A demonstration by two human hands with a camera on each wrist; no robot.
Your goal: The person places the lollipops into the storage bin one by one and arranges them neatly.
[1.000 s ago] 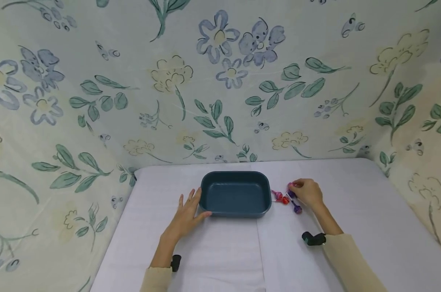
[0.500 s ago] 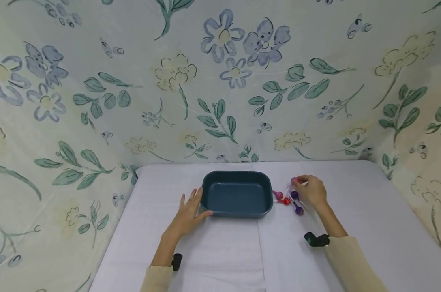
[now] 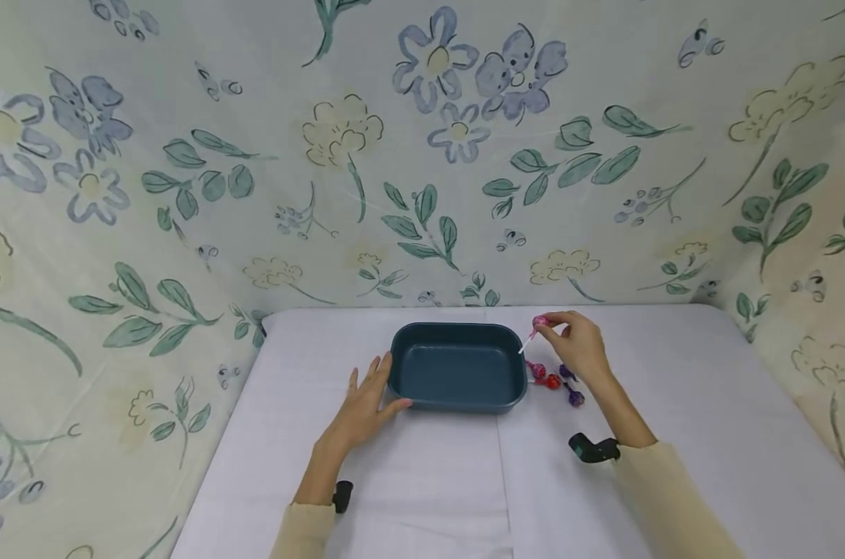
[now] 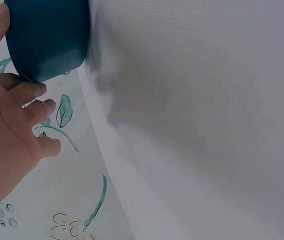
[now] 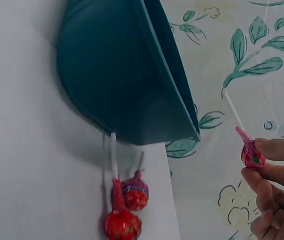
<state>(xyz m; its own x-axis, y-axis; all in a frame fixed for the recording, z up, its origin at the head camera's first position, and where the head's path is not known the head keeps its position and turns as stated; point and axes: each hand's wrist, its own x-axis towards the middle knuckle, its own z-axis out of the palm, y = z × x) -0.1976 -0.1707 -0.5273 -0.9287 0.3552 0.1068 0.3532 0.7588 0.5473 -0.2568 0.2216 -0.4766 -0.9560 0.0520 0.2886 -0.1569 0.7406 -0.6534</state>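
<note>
My right hand (image 3: 580,343) pinches a pink-wrapped lollipop (image 3: 540,321) by its candy head between thumb and fingertips. Its white stick points down and left, its tip overlapping the right rim of the dark blue rectangular bin (image 3: 457,374) in the head view. In the right wrist view, the held lollipop (image 5: 252,155) is up beside the bin's open side, off the table. My left hand (image 3: 361,405) rests with spread fingers against the bin's left end, thumb at the near rim. The left wrist view shows its fingertips right at the bin's wall (image 4: 49,37).
Just right of the bin, a red lollipop (image 3: 553,381) and a pink one (image 3: 538,370) lie with sticks toward it. Two purple lollipops (image 3: 576,399) lie beside them. White cloth (image 3: 422,481) covers the table; a floral curtain (image 3: 408,155) hangs behind.
My right hand has lifted the pink lollipop from beside the purple ones and carried it left to the bin's right rim, stick now angled toward the bin. My left hand stays at the bin.
</note>
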